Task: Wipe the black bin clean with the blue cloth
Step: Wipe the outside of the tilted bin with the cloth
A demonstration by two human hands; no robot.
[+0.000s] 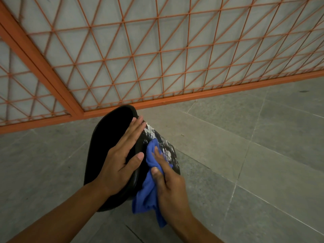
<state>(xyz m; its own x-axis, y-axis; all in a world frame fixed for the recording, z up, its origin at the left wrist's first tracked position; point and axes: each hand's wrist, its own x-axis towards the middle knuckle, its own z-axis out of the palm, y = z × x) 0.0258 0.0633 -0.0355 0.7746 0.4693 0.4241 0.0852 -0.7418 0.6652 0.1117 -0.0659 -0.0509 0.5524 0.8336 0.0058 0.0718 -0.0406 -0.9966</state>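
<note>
The black bin (112,155), tilted on the grey tiled floor (245,155) before an orange wire grille (157,58), is steadied by the flat, straight-fingered left hand (121,160) so the blue cloth (149,190), bunched in the right hand (168,181), can be pressed against its white-smeared outer wall.

One black bin (108,151) is in view, tipped over on the floor (245,163). One blue cloth (149,193) is here too, bunched into a single wad. Two hands show: one left hand (122,155) and one right hand (170,186), each on its own bare forearm, so two forearms as well. On the left hand, four fingers (136,127) and one thumb can be counted (the right hand's fingers are partly buried in the cloth, so only a thumb and one finger are plain). One orange metal fence (157,58) runs behind, in two panels joined at one corner post.
</note>
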